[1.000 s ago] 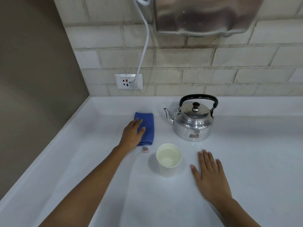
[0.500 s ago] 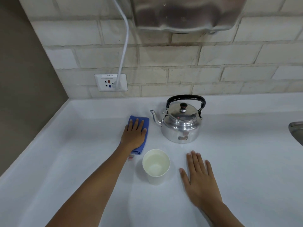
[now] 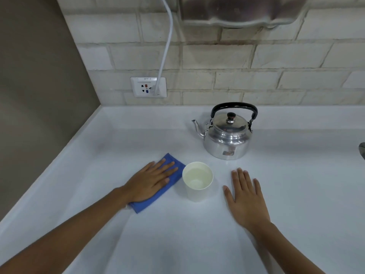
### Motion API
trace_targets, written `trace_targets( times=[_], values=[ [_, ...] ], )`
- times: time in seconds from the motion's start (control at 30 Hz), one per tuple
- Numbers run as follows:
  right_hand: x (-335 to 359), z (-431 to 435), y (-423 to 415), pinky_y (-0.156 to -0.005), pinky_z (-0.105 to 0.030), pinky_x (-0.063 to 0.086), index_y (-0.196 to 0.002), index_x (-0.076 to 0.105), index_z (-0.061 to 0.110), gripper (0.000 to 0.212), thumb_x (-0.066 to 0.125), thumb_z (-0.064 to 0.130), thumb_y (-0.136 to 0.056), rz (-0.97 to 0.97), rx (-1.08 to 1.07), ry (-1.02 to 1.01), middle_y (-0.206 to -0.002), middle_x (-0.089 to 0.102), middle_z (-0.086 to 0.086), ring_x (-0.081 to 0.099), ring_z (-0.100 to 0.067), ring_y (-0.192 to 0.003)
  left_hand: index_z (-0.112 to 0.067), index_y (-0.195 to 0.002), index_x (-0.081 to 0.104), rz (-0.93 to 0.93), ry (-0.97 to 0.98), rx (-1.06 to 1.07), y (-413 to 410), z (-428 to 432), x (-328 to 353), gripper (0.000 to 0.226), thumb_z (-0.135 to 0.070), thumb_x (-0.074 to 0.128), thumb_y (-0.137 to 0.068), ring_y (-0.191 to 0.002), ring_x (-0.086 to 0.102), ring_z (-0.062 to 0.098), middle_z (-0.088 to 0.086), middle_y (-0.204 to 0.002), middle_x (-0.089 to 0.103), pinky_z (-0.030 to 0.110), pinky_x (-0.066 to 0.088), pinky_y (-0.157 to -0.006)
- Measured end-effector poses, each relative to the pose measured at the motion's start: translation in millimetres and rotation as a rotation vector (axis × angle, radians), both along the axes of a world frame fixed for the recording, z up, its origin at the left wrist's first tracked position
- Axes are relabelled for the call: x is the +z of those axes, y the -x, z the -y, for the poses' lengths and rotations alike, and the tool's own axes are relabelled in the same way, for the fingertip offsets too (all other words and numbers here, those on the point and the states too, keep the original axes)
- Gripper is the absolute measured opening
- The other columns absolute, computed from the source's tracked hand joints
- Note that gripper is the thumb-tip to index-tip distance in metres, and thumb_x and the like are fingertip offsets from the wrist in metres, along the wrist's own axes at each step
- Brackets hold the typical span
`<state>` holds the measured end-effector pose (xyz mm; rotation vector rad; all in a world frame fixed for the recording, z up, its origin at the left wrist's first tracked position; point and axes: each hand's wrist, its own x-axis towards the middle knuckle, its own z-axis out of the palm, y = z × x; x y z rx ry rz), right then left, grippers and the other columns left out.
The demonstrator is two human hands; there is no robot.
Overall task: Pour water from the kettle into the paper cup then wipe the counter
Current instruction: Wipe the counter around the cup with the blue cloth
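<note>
Left hand [image 3: 152, 181] flat, fingers spread, palm pressing blue cloth [image 3: 173, 179] onto white desk [image 3: 296, 184]; grip not closed around cloth. Right hand [image 3: 245, 196] flat on desk, fingers apart, empty. Paper cup [image 3: 197, 183] upright between hands, water inside, cloth edge just beside it. Kettle [image 3: 229, 133] upright behind cup, lid on, spout pointing left. Wall socket [image 3: 148, 87] with white cable [image 3: 167, 36] behind.

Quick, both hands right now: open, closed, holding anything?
Left hand: open, flat, pressing on the blue cloth, not gripping it.
Right hand: open, flat on the counter, holding nothing.
</note>
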<state>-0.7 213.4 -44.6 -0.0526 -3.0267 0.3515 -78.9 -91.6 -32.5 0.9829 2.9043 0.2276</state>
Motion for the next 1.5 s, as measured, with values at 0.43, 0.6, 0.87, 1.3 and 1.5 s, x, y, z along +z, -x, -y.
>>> trace_targets(
  times=[0.43, 0.6, 0.87, 1.3, 1.5],
  values=[
    [-2, -2, 2, -0.119, -0.041, 0.002, -0.146, 0.002, 0.013, 0.066, 0.012, 0.049, -0.092, 0.022, 0.018, -0.053, -0.158, 0.003, -0.005, -0.002, -0.018, -0.144, -0.021, -0.145, -0.001, 0.001, -0.043, 0.496, -37, -50, -3, 0.052, -0.038, 0.013, -0.098, -0.143, -0.008, 0.021, 0.000, -0.157, 0.000, 0.035, -0.001, -0.117],
    [-3, -3, 2, -0.119, -0.042, 0.003, -0.146, 0.002, 0.012, 0.065, 0.013, 0.048, -0.093, 0.028, 0.021, -0.072, -0.158, 0.004, -0.006, -0.001, -0.019, -0.144, -0.026, -0.141, -0.009, -0.077, -0.093, 0.472, -129, -28, -13, 0.056, -0.049, 0.004, -0.092, -0.139, -0.014, 0.008, -0.012, -0.152, -0.007, 0.026, -0.006, -0.113],
    [-2, -1, 2, -0.118, -0.042, 0.002, -0.146, 0.003, 0.011, 0.065, 0.013, 0.048, -0.093, 0.030, 0.015, -0.068, -0.158, 0.004, -0.007, 0.000, -0.020, -0.144, -0.016, -0.145, 0.002, -0.001, -0.030, 0.691, -99, -27, 0, 0.055, -0.038, 0.015, -0.097, -0.143, -0.004, 0.022, 0.003, -0.157, 0.000, 0.037, 0.004, -0.117],
    [2, -1, -3, -0.118, -0.042, 0.004, -0.146, 0.004, 0.011, 0.063, 0.015, 0.046, -0.095, 0.035, 0.021, -0.073, -0.157, 0.004, -0.008, 0.001, -0.021, -0.144, -0.027, -0.143, -0.009, -0.082, -0.084, 0.500, -184, -34, -8, 0.056, -0.050, 0.006, -0.093, -0.140, -0.016, 0.008, -0.013, -0.152, -0.011, 0.025, -0.008, -0.114],
    [3, 2, -3, -0.118, -0.042, 0.003, -0.146, 0.003, 0.011, 0.062, 0.014, 0.045, -0.095, 0.047, 0.014, -0.074, -0.158, 0.003, -0.007, 0.000, -0.020, -0.144, -0.012, -0.145, -0.003, -0.070, -0.020, 0.679, -166, -77, -2, 0.056, -0.036, 0.014, -0.097, -0.143, -0.007, 0.025, 0.006, -0.157, -0.003, 0.037, -0.001, -0.116]
  ],
)
